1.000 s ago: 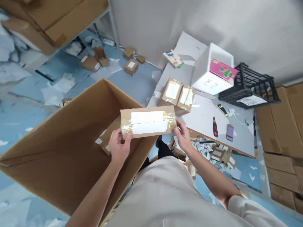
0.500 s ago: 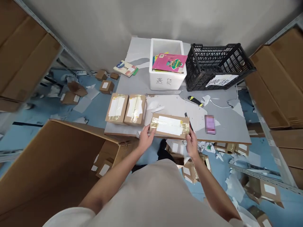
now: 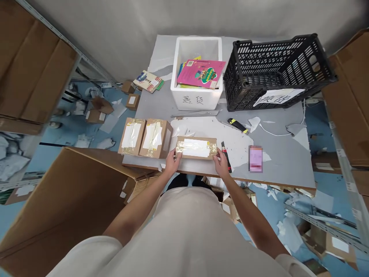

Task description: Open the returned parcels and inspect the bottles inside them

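Between my hands, at the front of the grey table, is a long cardboard box (image 3: pixel 196 148) with a white label and clear tape across its top. My left hand (image 3: pixel 173 159) grips its left end, and my right hand (image 3: pixel 221 162) grips the right end. Just beyond my right hand lies a red and black utility knife (image 3: pixel 226 157). Left of the held box stand two taped cardboard boxes, one (image 3: pixel 156 137) close by and another (image 3: pixel 132 135) beside it, both with white labels. A yellow and black utility knife (image 3: pixel 238 125) rests farther back.
A white foam box (image 3: pixel 196 100) holding books and a black plastic crate (image 3: pixel 276 77) stand at the back. A pixelated pink object (image 3: pixel 255 158) lies on the right. Books (image 3: pixel 148 80) lie at the back left. A big open carton (image 3: pixel 69 200) is at my left.
The held box has moved farther over the table, away from its front edge, with both hands still on it. My view has shifted slightly, and the red and black knife shows more fully.
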Motion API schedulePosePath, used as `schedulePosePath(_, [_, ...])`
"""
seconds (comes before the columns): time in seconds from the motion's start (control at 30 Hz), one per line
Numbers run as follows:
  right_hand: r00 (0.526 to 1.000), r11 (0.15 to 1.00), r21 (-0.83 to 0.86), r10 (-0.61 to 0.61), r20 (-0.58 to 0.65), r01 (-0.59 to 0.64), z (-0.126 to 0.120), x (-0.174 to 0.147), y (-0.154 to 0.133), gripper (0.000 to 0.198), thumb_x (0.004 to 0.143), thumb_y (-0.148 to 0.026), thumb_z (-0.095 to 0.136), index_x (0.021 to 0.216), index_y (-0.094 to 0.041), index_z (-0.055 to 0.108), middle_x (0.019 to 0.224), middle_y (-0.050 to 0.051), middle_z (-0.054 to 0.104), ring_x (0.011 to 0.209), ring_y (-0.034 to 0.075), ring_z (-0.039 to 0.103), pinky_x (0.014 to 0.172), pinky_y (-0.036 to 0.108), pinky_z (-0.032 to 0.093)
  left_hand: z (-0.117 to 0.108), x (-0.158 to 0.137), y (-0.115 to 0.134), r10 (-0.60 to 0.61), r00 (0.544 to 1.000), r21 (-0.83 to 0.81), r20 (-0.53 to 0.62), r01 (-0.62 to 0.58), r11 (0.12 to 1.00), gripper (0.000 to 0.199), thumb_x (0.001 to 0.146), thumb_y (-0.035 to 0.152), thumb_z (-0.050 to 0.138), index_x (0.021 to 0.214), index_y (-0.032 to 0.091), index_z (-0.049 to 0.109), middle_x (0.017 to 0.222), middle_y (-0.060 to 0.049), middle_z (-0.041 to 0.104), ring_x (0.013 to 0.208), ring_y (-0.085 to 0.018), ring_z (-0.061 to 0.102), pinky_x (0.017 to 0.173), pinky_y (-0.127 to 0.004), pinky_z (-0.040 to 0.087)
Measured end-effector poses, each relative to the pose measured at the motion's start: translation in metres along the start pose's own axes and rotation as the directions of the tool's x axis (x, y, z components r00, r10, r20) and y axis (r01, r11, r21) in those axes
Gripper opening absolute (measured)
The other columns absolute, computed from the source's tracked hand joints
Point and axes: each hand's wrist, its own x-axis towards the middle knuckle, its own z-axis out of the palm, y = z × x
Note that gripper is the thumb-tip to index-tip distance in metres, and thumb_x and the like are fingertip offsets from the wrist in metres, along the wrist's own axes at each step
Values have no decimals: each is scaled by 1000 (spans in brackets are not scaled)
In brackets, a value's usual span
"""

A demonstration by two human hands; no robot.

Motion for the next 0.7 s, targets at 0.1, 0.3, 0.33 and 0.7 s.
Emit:
schedulePosePath(0.1, [999,999,7,48,-16,-48,1,-1,1,60,89,-50,48,141,-21,44,126,15,51,107,22,56,89,41,53,0,0,-4,-10,1000,-10,19,10,1000,54,86,49,56,129,15,53,124,-16,56,115,-27,57,91,-40,53])
schedulePosePath(0.3, [991,993,-3,116,-65,-117,7,-3,-1,54,88,-52,48,133,-22,51,127,13,57,107,23,57,95,44,49,-2,5,-7,-10,995,-151,100,25,988,57,86,47,59,133,18,46,135,-16,52,123,-26,54,98,-39,49])
schedulePosePath(0.33, [988,991,7,130,-80,-130,8,-4,-2,55,88,-52,47,133,-22,51,127,13,58,107,23,58,95,44,48,-3,7,-6,-6,992,-166,125,27,986,56,86,45,59,133,18,45,136,-16,52,124,-26,54,99,-39,48])
schedulePosePath(0.7, [987,985,97,148,-69,-141,16,-19,-6,78,79,-61,58,142,-20,40,138,16,50,121,27,52,102,48,43,-15,20,-23,7,963,-158,271,38,987,87,69,40,78,142,18,35,147,-19,40,138,-31,39,111,-46,37])
